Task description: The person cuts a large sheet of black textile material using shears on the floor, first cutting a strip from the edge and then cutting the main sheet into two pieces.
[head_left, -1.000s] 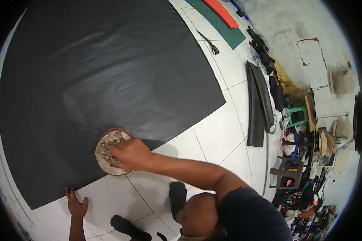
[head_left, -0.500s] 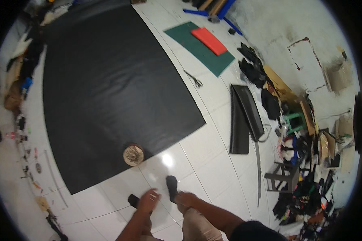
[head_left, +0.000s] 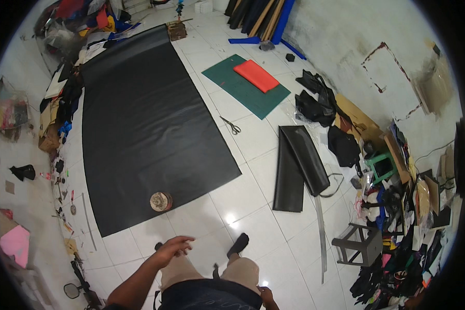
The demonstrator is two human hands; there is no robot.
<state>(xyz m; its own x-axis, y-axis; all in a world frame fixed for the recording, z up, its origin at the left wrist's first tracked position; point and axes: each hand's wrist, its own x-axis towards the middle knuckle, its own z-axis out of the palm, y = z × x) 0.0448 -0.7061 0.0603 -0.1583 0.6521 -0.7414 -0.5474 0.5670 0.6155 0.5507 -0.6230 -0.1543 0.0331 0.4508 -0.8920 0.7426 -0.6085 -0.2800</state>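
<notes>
A large black sheet of leather-like material lies spread over the tiled floor ahead of me. Near its front edge rests a short round wooden block; a second wooden block sits at the sheet's far right corner. My left hand hangs in the air above my left foot, fingers loosely stretched, holding nothing. The near edge of the sheet is the closest thing to it. Down beside my right thigh is my right hand, its fingers mostly hidden. A pair of scissors lies just right of the sheet.
A green cutting mat carries a folded red piece. Folded black material and a metal ruler lie to the right. Along the right wall stand a grey stool, a green stool and heaped scraps.
My body has straightened up from a bend, and the view now reaches farther. My right hand has drawn back from my knee to my side; the left stays in front. The sheet and blocks look unmoved.
</notes>
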